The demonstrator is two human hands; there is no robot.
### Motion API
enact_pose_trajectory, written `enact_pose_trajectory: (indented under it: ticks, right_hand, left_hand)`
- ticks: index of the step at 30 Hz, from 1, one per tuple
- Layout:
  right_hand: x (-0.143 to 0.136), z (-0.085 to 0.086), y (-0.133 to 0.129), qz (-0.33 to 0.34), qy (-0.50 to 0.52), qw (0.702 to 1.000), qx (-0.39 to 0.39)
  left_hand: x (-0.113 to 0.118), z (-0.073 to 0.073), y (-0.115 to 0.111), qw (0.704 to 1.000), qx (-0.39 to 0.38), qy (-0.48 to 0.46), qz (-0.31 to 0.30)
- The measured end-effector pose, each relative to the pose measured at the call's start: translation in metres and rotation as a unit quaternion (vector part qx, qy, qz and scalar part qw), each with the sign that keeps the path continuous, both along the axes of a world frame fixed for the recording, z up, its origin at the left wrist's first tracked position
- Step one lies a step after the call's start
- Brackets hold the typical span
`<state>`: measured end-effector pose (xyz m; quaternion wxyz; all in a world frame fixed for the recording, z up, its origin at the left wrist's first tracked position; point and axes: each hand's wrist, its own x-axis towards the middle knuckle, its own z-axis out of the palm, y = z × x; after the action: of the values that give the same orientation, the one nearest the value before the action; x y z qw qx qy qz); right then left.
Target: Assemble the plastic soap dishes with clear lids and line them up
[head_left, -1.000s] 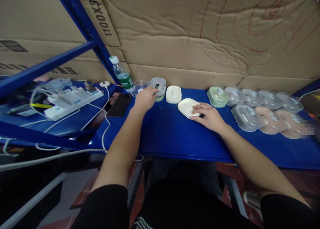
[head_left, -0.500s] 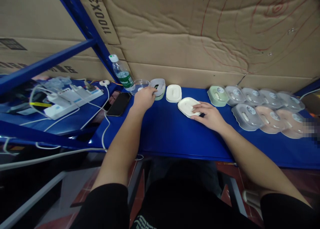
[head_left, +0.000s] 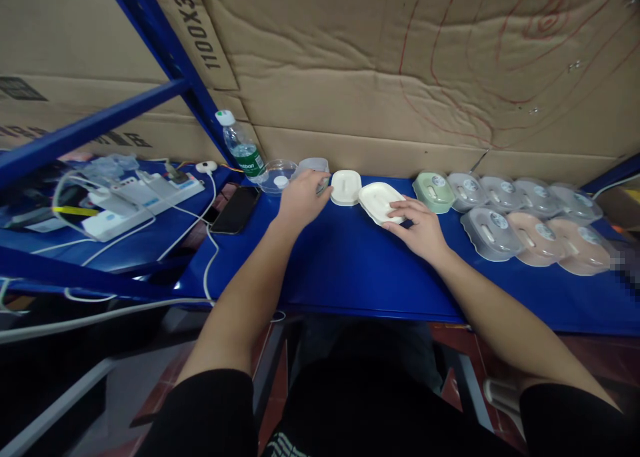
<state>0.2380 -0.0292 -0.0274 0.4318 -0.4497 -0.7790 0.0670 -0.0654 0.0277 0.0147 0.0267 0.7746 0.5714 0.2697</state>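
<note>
A shallow cream dish with rounded corners (head_left: 379,200) is tilted, its near right edge in my right hand (head_left: 419,229). My right fingertips lie over its inner face, the thumb at the outer rim. My left hand (head_left: 306,200) is in front of a small grey box (head_left: 314,164) and covers most of it. Thumb and forefinger are apart there, with a bit of the box showing between them; I see nothing held. Between the hands, a smaller squarish cream piece (head_left: 346,186) rests on the blue table (head_left: 350,270).
Several lidded boxes stand in rows at the right, among them a green one (head_left: 434,192), a grey one (head_left: 491,233) and a peach one (head_left: 539,237). Leftward are a clear round lid (head_left: 278,176), a water bottle (head_left: 244,149), a phone (head_left: 235,210) and a power strip (head_left: 145,204) with cables.
My left hand has shifted right and toward me, its fingers opening at the grey box. My right hand has raised and tilted the cream dish slightly.
</note>
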Motion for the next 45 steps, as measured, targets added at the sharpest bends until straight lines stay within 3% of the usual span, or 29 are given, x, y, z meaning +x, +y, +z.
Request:
enact_pose_trajectory:
  ticks: [5, 8, 10, 14, 20, 27, 36, 40, 45]
  right_hand:
    - [-0.007, -0.002, -0.001, -0.016, 0.03, 0.999, 0.005]
    - [-0.009, -0.005, 0.0, -0.023, 0.043, 0.999, 0.0]
    - [-0.009, -0.006, 0.0, -0.024, 0.037, 0.999, -0.007]
    - [-0.01, -0.005, -0.001, 0.004, -0.012, 0.999, -0.031]
    - [-0.01, -0.007, -0.002, 0.036, -0.07, 0.994, -0.072]
    - [0.012, -0.008, 0.012, -0.028, -0.085, 0.994, -0.06]
    - [0.06, -0.014, 0.039, -0.234, -0.178, 0.952, -0.088]
    - [0.06, -0.021, 0.041, -0.227, -0.183, 0.95, -0.113]
    - [0.039, -0.016, 0.031, -0.182, -0.186, 0.962, -0.078]
  left_hand:
    - [0.049, -0.014, -0.031, 0.964, -0.095, -0.007, -0.249]
    - [0.065, -0.025, -0.041, 0.947, -0.11, -0.012, -0.301]
    - [0.069, -0.028, -0.04, 0.96, -0.099, -0.021, -0.262]
    - [0.062, -0.027, -0.028, 0.991, -0.067, -0.033, -0.11]
    - [0.042, -0.028, -0.007, 0.998, -0.056, 0.013, 0.015]
    - [0.04, -0.031, -0.002, 0.996, -0.065, 0.041, 0.047]
    - [0.039, -0.034, 0.005, 0.989, -0.066, 0.113, 0.062]
    - [0.037, -0.037, 0.01, 0.988, -0.086, 0.117, 0.059]
    - [0.035, -0.04, 0.013, 0.989, -0.079, 0.111, 0.048]
